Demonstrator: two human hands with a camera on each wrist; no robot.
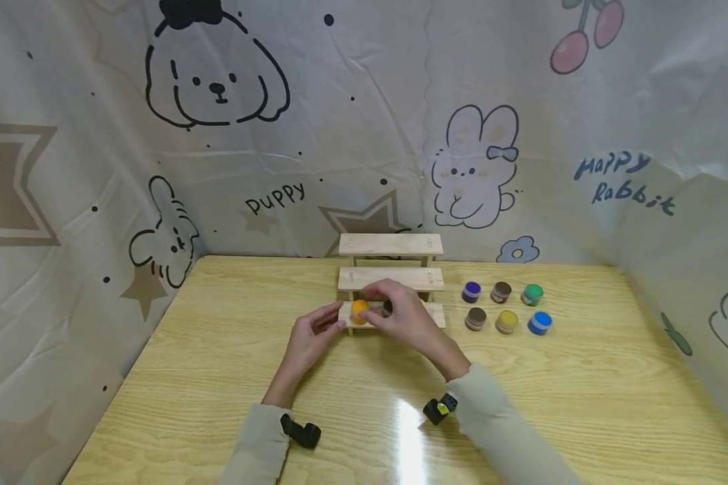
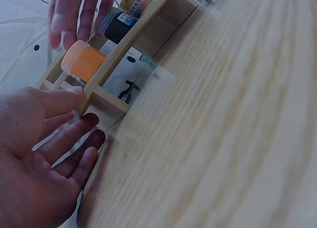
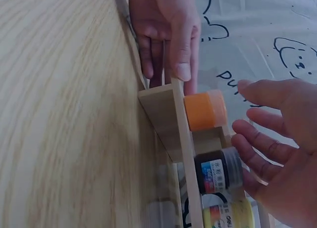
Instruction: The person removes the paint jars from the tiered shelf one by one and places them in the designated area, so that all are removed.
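A three-tier wooden rack (image 1: 391,278) stands on the table, with an orange paint jar (image 1: 360,312) at the left of its lowest step. Beside it on that step are a black paint jar (image 3: 218,170) and a yellow paint jar (image 3: 229,214). My left hand (image 1: 311,339) is at the step's left end, its thumb touching the wood and its other fingers loosely extended. Over the step, my right hand (image 1: 404,315) is near the orange and black jars. The right wrist view shows its fingers (image 3: 262,141) spread and apart from the jars.
Right of the rack, several paint jars stand in two rows, among them a blue jar (image 1: 540,322), a green jar (image 1: 532,294) and a purple jar (image 1: 471,292). A printed cloth (image 1: 364,135) hangs behind the table (image 1: 230,377).
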